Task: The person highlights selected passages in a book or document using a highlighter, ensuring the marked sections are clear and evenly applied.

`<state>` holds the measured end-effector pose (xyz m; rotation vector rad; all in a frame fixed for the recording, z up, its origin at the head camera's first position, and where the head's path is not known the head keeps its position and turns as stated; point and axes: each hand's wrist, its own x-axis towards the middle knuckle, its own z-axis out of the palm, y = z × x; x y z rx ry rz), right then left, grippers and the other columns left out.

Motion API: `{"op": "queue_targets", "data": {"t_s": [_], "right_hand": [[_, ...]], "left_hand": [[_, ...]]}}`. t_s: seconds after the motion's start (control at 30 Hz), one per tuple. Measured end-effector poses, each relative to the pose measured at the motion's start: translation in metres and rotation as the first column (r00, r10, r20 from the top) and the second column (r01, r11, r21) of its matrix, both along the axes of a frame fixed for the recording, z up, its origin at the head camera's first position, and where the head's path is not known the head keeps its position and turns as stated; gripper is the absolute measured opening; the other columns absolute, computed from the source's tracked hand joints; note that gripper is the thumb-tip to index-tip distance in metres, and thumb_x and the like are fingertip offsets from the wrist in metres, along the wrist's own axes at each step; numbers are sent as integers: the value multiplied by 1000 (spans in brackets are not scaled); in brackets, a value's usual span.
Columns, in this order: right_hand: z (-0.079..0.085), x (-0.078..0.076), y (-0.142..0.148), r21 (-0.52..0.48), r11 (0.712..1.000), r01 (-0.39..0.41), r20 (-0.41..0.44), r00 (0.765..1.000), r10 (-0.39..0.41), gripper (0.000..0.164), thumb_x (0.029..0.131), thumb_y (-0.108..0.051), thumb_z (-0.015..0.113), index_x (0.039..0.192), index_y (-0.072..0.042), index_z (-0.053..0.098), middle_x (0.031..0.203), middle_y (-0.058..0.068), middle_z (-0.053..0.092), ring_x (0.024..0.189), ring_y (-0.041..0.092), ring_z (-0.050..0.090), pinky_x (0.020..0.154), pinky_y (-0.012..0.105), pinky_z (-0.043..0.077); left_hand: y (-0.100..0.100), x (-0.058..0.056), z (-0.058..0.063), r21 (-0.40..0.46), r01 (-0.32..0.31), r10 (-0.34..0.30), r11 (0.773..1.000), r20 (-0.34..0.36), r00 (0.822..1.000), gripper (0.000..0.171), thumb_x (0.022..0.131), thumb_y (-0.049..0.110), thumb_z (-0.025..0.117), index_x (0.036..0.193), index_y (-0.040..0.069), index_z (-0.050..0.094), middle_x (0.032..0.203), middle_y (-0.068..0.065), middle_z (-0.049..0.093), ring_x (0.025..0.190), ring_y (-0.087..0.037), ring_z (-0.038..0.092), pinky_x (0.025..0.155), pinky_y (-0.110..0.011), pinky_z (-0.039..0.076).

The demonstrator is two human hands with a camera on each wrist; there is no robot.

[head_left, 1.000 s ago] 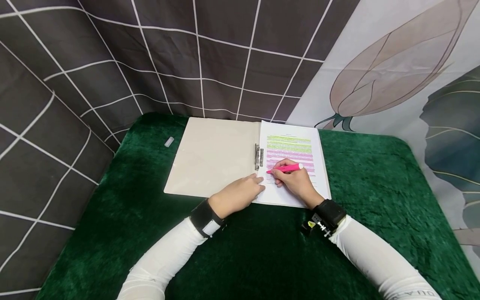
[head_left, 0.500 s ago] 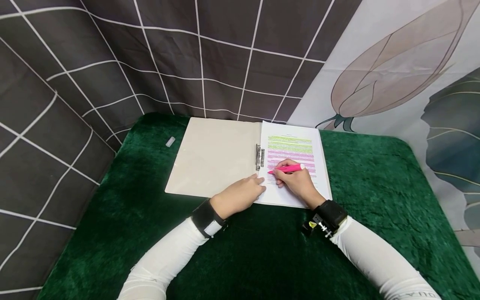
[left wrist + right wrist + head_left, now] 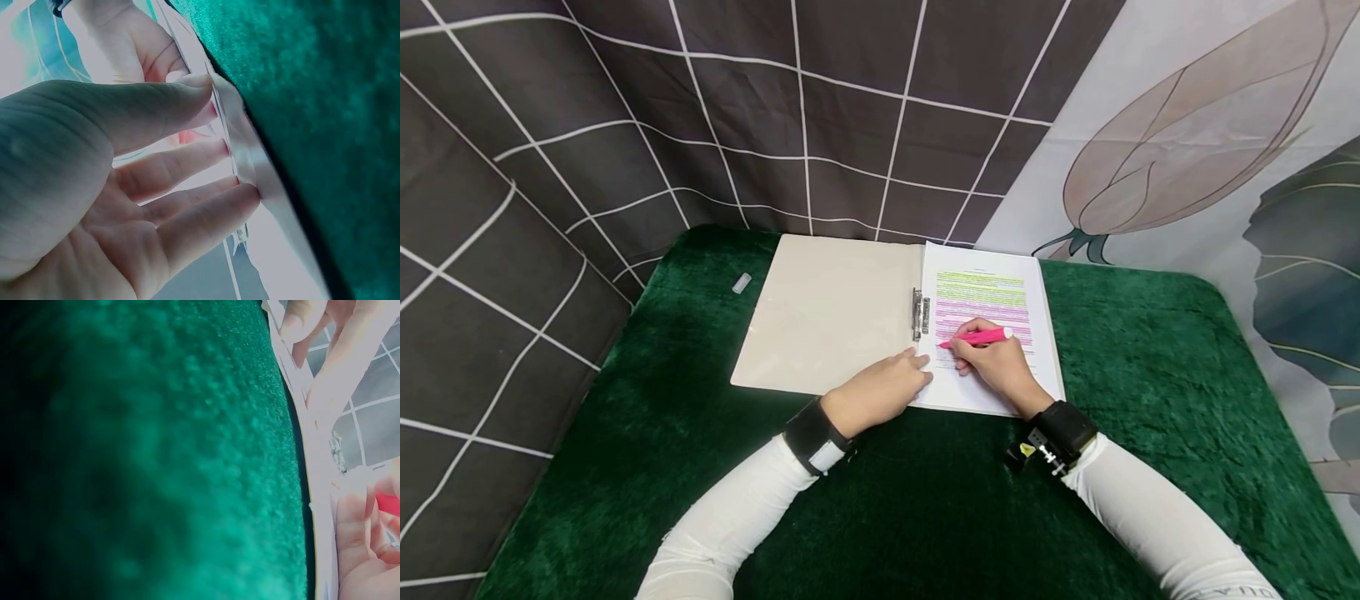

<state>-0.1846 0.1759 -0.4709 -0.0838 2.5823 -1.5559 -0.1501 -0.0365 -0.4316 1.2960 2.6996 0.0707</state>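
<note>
My right hand (image 3: 995, 360) pinches a pink highlighter (image 3: 981, 337), its tip down at the left end of a text line on the printed sheet (image 3: 981, 392). Green marking covers the upper lines and pink the ones below. The sheet lies on the right side of an open folder (image 3: 831, 312) with a metal clip (image 3: 920, 314) along its fold. My left hand (image 3: 880, 388) rests at the folder's lower edge beside the fold, fingertips on the paper. In the left wrist view its fingers (image 3: 194, 219) are extended, touching the paper surface.
A small whitish block (image 3: 741, 283) lies left of the folder on the green velvet cloth (image 3: 1150, 375). Behind the table hangs a dark grid-patterned curtain (image 3: 850, 108), with a pale floral-print cloth (image 3: 1180, 150) to the right.
The highlighter tip stays near the left end of the same line, with barely any movement. The left hand keeps its place; the whole view shifts slightly.
</note>
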Motion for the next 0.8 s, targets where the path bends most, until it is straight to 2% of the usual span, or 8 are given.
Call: {"op": "queue_targets", "data": {"t_s": [0.5, 0.8], "right_hand": [[4, 1, 4, 26, 1000, 0, 30, 1000, -1, 19, 90, -25, 68, 96, -7, 63, 70, 9, 71, 58, 19, 68, 54, 20, 50], [2, 1, 6, -15, 1000, -7, 16, 1000, 7, 22, 90, -27, 69, 96, -6, 63, 72, 13, 70, 57, 18, 67, 51, 20, 54]], "left_hand": [[0, 1, 0, 3, 5, -5, 1000, -3, 1000, 34, 95, 12, 61, 128, 7, 63, 140, -17, 55, 129, -34, 50, 106, -38, 44], [-1, 2, 1, 17, 11, -11, 1000, -17, 1000, 32, 94, 12, 61, 126, 7, 64, 139, -18, 56, 127, -34, 51, 105, -37, 44]]}}
